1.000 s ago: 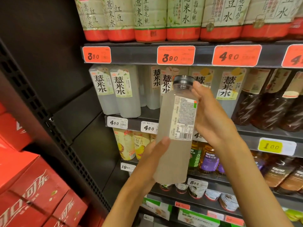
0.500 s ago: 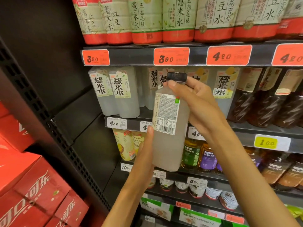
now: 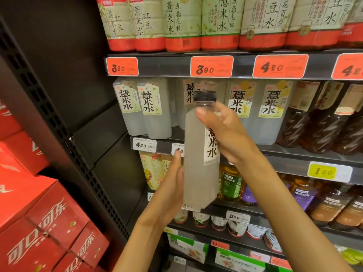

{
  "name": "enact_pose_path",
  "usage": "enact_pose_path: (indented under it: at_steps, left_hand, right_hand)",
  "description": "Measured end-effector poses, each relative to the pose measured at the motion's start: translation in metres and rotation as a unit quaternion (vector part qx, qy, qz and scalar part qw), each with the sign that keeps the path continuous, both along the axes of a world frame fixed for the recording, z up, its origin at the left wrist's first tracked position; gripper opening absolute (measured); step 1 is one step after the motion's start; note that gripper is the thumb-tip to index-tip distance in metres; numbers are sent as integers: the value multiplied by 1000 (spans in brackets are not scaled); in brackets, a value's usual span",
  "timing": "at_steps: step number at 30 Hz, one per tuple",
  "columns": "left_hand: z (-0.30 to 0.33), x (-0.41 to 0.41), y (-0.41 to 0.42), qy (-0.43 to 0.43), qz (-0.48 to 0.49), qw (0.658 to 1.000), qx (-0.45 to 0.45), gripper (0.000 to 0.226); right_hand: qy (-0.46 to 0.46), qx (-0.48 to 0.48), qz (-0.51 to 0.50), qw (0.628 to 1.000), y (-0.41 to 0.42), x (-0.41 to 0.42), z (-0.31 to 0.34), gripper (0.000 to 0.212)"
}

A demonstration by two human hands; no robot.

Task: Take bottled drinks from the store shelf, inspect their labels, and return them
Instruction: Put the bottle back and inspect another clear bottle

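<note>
**Two hands, one bottle, label check under way**

Four tiers of dark metal store shelving (image 3: 245,65) fill my view, orange price tags (image 3: 211,66) along the upper rail. Off to my left, stacked red cardboard drink cartons (image 3: 45,222). On the second tier stands a row of pale square-shouldered bottles with cream labels (image 3: 149,108), and there's a gap in that row right behind the one in hand, which I judge to be its slot.

Now the main event: a tall clear plastic bottle of cloudy whitish drink with a black cap (image 3: 198,154), upright, held out in front of the shelf edge. The right hand (image 3: 225,132) grips its shoulder, thumb across the front, fingers curled round the far side over the label top. The left hand (image 3: 172,185) rests against the lower side, fingers straight and relaxed, steadying, not clamping.

I'd call this the inspection step, the front label partly facing me. The return is next: lift it over the rail, keep it upright, slide it back into the gap without nudging its neighbours.
</note>
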State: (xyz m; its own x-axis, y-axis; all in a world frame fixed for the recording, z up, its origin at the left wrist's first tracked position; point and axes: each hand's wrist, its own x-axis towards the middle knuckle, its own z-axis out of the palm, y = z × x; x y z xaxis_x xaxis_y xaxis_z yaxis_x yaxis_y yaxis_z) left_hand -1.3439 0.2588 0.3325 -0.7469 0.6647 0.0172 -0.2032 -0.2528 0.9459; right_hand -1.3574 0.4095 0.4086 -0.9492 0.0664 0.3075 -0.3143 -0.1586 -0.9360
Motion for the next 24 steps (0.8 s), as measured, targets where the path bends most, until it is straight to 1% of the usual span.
enact_pose_path:
  at_steps: [1,3,5,6,7,8,10,11,13,15,17,19,20,21,22,24]
  left_hand:
    - [-1,1,-1,16,8,1000,-8,56]
    - [-3,4,-1,42,22,999,-24,62]
    - [-3,8,1,46,30,998,-29,63]
    - [-3,9,2,37,30,999,-18,63]
    - [-2,10,3,18,20,1000,4,64]
    - [1,10,4,-6,1,1000,31,68]
    - [5,12,2,-52,-54,995,71,76]
    - [6,14,2,-71,-83,991,82,79]
    - [7,17,4,-103,-123,982,101,81]
    - [8,20,8,-117,-119,981,102,77]
    - [7,21,8,-87,-87,989,79,66]
    - [9,22,6,-52,-69,995,50,53]
    - [10,23,4,-51,-66,996,44,50]
    - [12,24,2,-61,-69,995,44,51]
    - [15,25,1,-70,-75,994,48,57]
    - [22,27,0,-84,-107,988,68,75]
  right_hand:
    - [4,20,-33,999,-1,0,0,37]
    - [-16,15,-62,998,-3,-1,0,44]
    - [-46,18,-64,997,-2,-1,1,54]
    - [-58,19,-53,997,0,0,3,56]
    - [-66,11,-37,997,3,0,4,53]
    - [-71,-10,-17,997,7,0,4,47]
    - [-79,-87,25,993,13,2,0,38]
    - [-81,-133,50,987,15,2,-3,39]
    - [-92,-203,96,970,14,2,-7,49]
    - [-108,-217,110,964,15,2,-7,54]
    - [-136,-205,88,965,19,1,-5,57]
    - [-167,-212,73,960,24,-1,-6,58]
    - [-180,-219,70,956,25,-1,-6,59]
    - [-192,-230,70,952,25,0,-7,61]
    - [-209,-238,68,946,25,0,-7,64]
    - [-236,-263,72,933,23,0,-10,64]
